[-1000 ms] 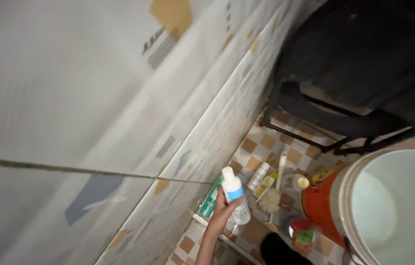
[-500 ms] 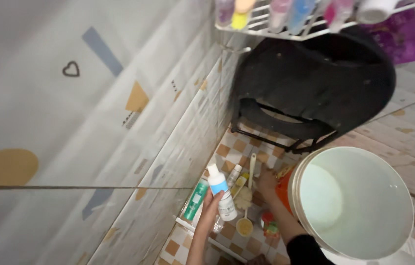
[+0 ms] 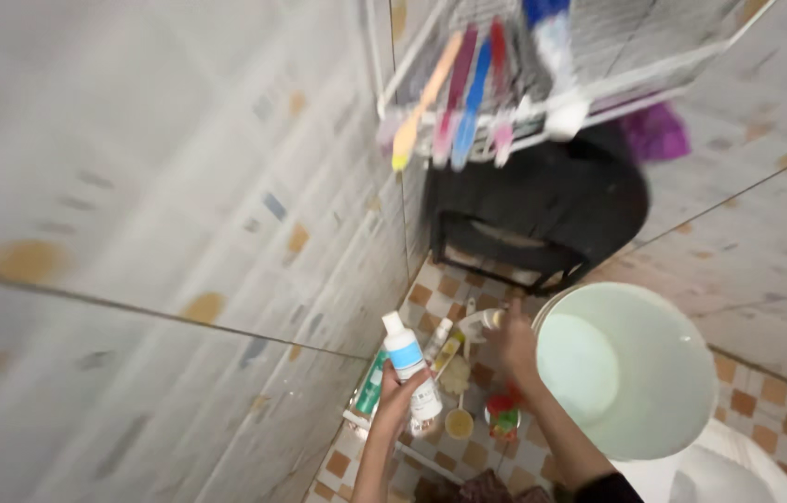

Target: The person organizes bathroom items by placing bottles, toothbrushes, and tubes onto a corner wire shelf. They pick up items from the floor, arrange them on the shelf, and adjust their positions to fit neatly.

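Beside the white bucket (image 3: 631,373), right hand (image 3: 512,343) grips, seemingly, a small bottle (image 3: 484,321).

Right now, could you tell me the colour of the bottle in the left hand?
White bottle with a light blue band, head view.

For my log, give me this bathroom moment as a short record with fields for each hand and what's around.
left hand: holds a white bottle with a blue band, upright
right hand: grips a small pale item, too blurred to name
floor items: green tube, brush, red container
beside: pale bucket, black stool
above: wire rack with toothbrushes
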